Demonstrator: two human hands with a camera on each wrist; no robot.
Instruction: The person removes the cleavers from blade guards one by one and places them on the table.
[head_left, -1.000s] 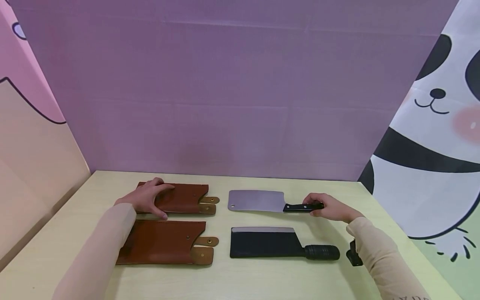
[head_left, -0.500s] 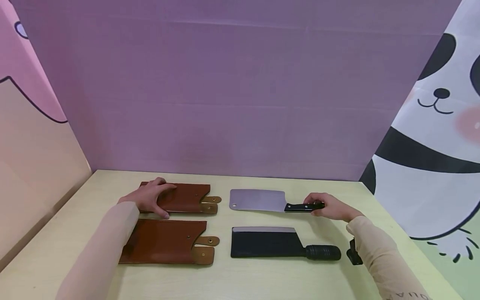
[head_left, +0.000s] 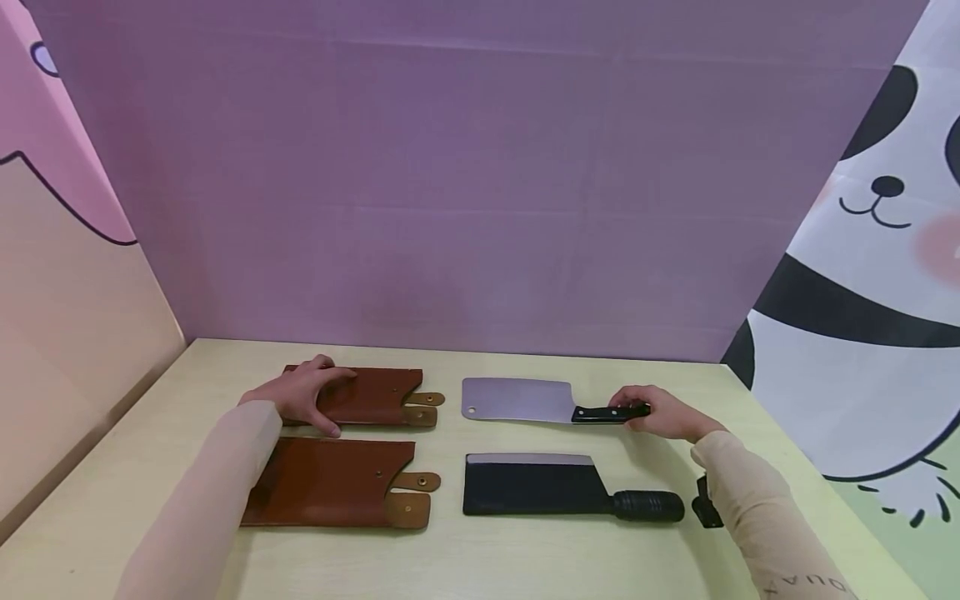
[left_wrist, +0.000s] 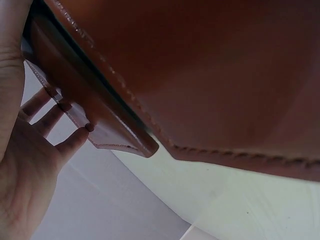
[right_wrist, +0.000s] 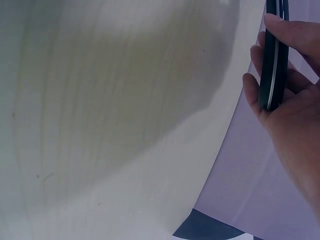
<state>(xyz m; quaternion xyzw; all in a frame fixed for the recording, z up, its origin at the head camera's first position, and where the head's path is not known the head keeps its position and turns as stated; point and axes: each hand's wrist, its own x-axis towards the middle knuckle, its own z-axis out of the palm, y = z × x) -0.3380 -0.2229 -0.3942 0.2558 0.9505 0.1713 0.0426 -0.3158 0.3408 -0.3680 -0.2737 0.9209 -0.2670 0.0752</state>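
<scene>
My left hand (head_left: 300,392) spans the far brown leather knife sheath (head_left: 382,396), with the thumb at its near edge and the fingers over its far side. Up close in the left wrist view, the fingertips press against the sheath's (left_wrist: 80,75) edge. My right hand (head_left: 652,412) pinches the black riveted handle of a steel cleaver (head_left: 517,398), whose blade points left toward the sheath's mouth. In the right wrist view the thumb and fingers wrap the cleaver's handle (right_wrist: 273,75).
Nearer on the table (head_left: 525,558) lies a second, larger brown sheath (head_left: 322,483), its straps facing right. Beside it is a cleaver with a black-covered blade and ribbed black handle (head_left: 647,505). A small black object (head_left: 707,505) is partly behind the right sleeve. A purple cloth backs the table.
The head view has shifted slightly, so everything sits a little further right. Both hands keep their holds on the sheath and the cleaver.
</scene>
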